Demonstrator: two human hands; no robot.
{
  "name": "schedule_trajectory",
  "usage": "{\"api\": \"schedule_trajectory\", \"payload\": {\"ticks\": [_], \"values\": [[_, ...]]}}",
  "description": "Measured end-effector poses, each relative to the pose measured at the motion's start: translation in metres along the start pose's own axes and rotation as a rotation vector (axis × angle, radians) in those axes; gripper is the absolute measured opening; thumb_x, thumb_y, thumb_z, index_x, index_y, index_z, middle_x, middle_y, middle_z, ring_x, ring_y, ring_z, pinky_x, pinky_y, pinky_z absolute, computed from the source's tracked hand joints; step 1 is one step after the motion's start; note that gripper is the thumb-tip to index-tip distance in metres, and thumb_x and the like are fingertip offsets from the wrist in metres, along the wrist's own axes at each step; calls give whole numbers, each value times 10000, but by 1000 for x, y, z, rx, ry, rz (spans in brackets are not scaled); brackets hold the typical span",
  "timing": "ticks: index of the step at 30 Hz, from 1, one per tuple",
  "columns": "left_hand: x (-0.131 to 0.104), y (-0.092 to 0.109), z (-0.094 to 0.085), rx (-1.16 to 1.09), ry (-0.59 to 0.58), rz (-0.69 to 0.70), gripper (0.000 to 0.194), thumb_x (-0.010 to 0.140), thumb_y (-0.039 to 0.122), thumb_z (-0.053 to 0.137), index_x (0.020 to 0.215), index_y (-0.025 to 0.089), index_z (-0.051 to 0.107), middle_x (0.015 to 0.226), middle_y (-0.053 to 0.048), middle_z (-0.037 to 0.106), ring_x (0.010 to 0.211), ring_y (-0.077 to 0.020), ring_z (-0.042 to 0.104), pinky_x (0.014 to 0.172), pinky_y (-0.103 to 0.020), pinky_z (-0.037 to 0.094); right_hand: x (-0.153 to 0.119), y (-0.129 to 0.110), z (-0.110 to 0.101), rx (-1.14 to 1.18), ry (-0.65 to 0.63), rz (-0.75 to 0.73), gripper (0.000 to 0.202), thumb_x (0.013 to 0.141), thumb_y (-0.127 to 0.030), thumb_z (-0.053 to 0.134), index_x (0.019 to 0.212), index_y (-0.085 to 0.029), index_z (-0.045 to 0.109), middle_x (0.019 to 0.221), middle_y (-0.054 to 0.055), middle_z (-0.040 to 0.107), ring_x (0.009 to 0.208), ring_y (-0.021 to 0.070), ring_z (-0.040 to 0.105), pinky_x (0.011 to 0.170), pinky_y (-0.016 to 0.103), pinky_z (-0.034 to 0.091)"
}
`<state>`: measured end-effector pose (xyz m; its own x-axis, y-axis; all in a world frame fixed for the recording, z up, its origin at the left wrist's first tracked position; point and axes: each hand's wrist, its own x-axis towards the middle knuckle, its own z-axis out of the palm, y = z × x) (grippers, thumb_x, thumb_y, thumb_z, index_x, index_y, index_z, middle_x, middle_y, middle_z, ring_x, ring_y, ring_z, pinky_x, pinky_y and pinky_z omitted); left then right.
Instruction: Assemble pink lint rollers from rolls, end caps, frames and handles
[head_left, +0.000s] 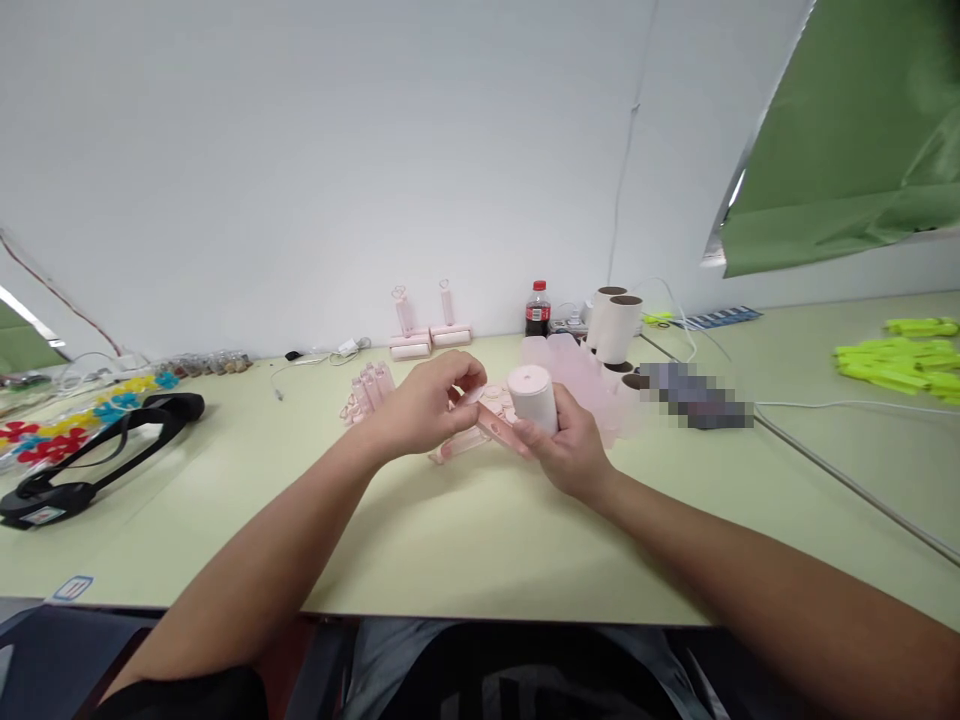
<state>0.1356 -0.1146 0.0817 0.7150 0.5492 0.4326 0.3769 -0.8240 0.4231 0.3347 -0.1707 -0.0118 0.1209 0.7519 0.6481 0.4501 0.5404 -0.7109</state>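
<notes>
White roll [536, 406] gripped in right hand [574, 445]; pink slim case [501, 430] left of roll, near right thumb. Left hand [439, 400] left of roll, fingers curled narrow, contents unclear. Best: steady case, light fingertips.

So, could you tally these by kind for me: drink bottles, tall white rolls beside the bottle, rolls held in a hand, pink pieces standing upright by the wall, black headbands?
Drink bottle: 1
Tall white rolls: 2
White roll in the right hand: 1
Upright pink pieces: 2
Black headband: 1
Total: 7
</notes>
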Motion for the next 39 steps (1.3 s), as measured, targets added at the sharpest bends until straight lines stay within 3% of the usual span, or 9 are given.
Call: {"api": "schedule_trajectory", "payload": {"ticks": [3, 5, 11, 17, 32, 36, 39], "values": [[0, -4, 16, 54, 117, -107, 104, 793, 147, 527, 871, 195, 575, 860, -5, 654, 757, -138, 600, 661, -252, 478, 4, -1, -4, 30, 42, 38, 387, 831, -548, 645, 973, -199, 557, 821, 26, 625, 725, 191, 570, 615, 294, 459], [4, -7, 26, 97, 108, -172, 118, 798, 142, 517, 867, 196, 596, 831, -6, 679, 724, -146, 610, 625, -255, 455, 5, 1, -5, 61, 54, 71, 373, 834, -550, 639, 928, -201, 547, 773, 12, 596, 690, 180, 549, 587, 285, 445], [22, -15, 49, 171, -119, -212, 123, 757, 147, 543, 812, 204, 636, 791, -5, 692, 687, -164, 603, 559, -257, 402, 10, 6, -10, 120, 128, 85, 379, 823, -553, 641, 891, -191, 553, 767, 24, 598, 708, 189, 548, 619, 305, 451], [36, -22, 63, 365, -381, -274, 130, 726, 134, 574, 750, 199, 684, 779, -48, 686, 691, -200, 612, 543, -278, 362, 9, 4, -8, 142, 86, 61, 358, 823, -529, 650, 878, -192, 543, 751, 17, 586, 694, 179, 537, 612, 298, 444], [35, -32, 73, 379, -502, -326, 70, 741, 216, 616, 716, 179, 670, 707, -61, 674, 616, -190, 595, 549, -280, 373, 7, 0, -5, 132, -37, 68, 312, 831, -482, 645, 913, -193, 558, 774, 19, 623, 699, 182, 562, 604, 284, 440], [34, -30, 71, 365, -455, -306, 98, 771, 220, 596, 813, 182, 676, 829, -61, 699, 711, -192, 626, 572, -270, 393, 7, 2, -4, 97, -110, 90, 302, 835, -468, 649, 938, -193, 582, 800, 21, 644, 727, 190, 581, 632, 290, 443], [32, -30, 59, 335, -360, -266, 119, 779, 236, 587, 844, 180, 669, 847, -51, 694, 736, -188, 621, 578, -268, 404, 9, 1, -4, 11, -196, 112, 298, 833, -449, 662, 991, -200, 618, 870, 26, 663, 780, 200, 590, 665, 295, 442]]}}
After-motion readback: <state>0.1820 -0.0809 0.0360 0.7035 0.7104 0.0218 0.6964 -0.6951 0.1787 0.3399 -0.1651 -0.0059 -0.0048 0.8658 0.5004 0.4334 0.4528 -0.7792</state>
